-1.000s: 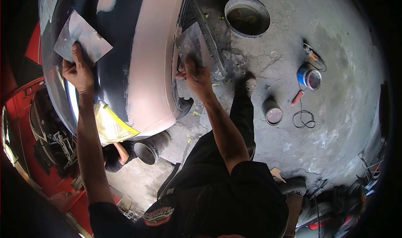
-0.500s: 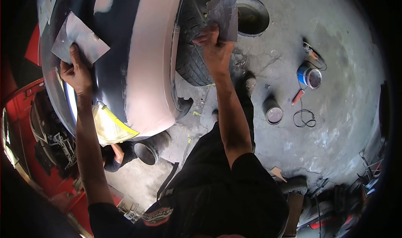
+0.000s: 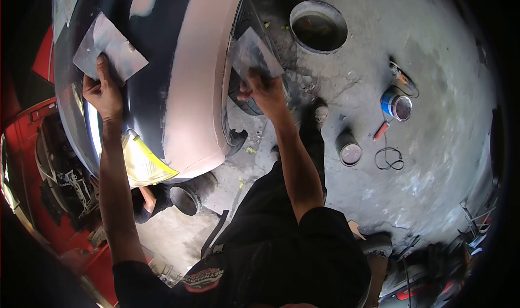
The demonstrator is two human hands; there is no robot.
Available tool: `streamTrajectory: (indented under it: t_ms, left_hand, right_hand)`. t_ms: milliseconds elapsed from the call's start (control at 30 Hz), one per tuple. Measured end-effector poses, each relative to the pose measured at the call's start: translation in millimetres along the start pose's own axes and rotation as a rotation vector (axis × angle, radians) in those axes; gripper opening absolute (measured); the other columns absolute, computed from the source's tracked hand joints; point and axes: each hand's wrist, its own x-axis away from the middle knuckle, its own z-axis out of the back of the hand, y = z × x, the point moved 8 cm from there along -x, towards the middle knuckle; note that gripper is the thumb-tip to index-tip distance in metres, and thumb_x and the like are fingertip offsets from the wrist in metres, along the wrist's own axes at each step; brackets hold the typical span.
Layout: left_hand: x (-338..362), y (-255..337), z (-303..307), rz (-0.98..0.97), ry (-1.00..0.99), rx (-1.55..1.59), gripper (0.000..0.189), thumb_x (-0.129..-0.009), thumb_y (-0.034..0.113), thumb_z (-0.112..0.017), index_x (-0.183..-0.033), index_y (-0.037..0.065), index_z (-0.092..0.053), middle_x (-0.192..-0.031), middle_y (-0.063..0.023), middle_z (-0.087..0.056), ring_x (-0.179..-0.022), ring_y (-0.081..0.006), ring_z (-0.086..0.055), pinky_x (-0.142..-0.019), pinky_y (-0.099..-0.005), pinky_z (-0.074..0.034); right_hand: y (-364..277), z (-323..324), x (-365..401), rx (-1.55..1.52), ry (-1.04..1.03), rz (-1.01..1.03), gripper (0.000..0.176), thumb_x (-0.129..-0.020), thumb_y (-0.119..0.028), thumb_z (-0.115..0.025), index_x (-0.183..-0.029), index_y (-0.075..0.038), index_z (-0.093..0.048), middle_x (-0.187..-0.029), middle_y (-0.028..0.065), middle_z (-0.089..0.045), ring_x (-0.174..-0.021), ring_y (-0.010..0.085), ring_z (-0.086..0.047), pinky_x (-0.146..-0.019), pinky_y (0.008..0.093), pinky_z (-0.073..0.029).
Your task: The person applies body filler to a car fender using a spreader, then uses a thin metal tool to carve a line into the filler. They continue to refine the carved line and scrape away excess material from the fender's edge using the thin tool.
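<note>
Between its thumb and fingers, my left hand [image 3: 105, 98] holds a thin, square filler plate [image 3: 111, 40], smeared grey and white, above the dark part of a car fender [image 3: 149, 64]. My right hand [image 3: 266, 94] is closed on a similar flat, grey filler spreader [image 3: 253, 50], above the wheel opening. A broad band of pinkish filler [image 3: 197, 86] runs along the fender beside the opening. The tire [image 3: 246, 103] is partly hidden by my right hand and the spreader. Yellow tape edges the covered headlight [image 3: 143, 159].
A large bucket with dark liquid [image 3: 319, 18] stands beyond the wheel. On the floor to the right are a blue can [image 3: 390, 102], a grey can [image 3: 348, 145] and a corded power tool [image 3: 400, 74]. Another person's arm [image 3: 147, 198] shows below the headlight, near a dark bucket [image 3: 189, 197].
My right hand has moved left and down with the spreader, from beside the large bucket to the fender edge, and the spreader has turned. My left hand has barely shifted.
</note>
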Motion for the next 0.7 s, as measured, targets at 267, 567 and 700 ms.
streamTrajectory:
  t_ms: [267,567,700]
  left_hand:
    - [3,4,3,0.044,-0.014,0.066,0.033,-0.094,0.027,-0.067,-0.104,-0.005,-0.065,-0.081,-0.0005,-0.065,-0.065,-0.0028,-0.051,-0.052,-0.0206,-0.039]
    - [-3,10,5,0.147,-0.012,0.179,0.034,-0.094,0.029,-0.067,-0.093,-0.005,-0.065,-0.064,-0.0027,-0.061,-0.047,-0.0068,-0.052,-0.039,-0.0247,-0.041]
    - [0,-9,11,0.109,0.005,0.326,0.030,-0.094,0.027,-0.065,-0.092,-0.003,-0.066,-0.069,-0.0033,-0.064,-0.051,-0.0078,-0.057,-0.042,-0.0245,-0.044]
  right_hand:
    - [-22,131,107,0.735,0.140,0.077,0.020,-0.092,-0.016,-0.055,-0.102,0.000,-0.062,-0.082,0.0109,-0.064,-0.058,0.0196,-0.060,-0.051,0.0349,-0.052]
    - [164,430,429,1.556,-0.354,-0.954,0.033,-0.084,-0.033,-0.060,-0.064,-0.010,-0.071,-0.077,0.0081,-0.073,-0.065,0.0220,-0.071,-0.059,0.0369,-0.056]
    - [97,420,405,1.532,-0.067,-0.936,0.032,-0.084,-0.035,-0.059,-0.067,-0.010,-0.069,-0.077,0.0086,-0.070,-0.065,0.0234,-0.069,-0.059,0.0373,-0.055]
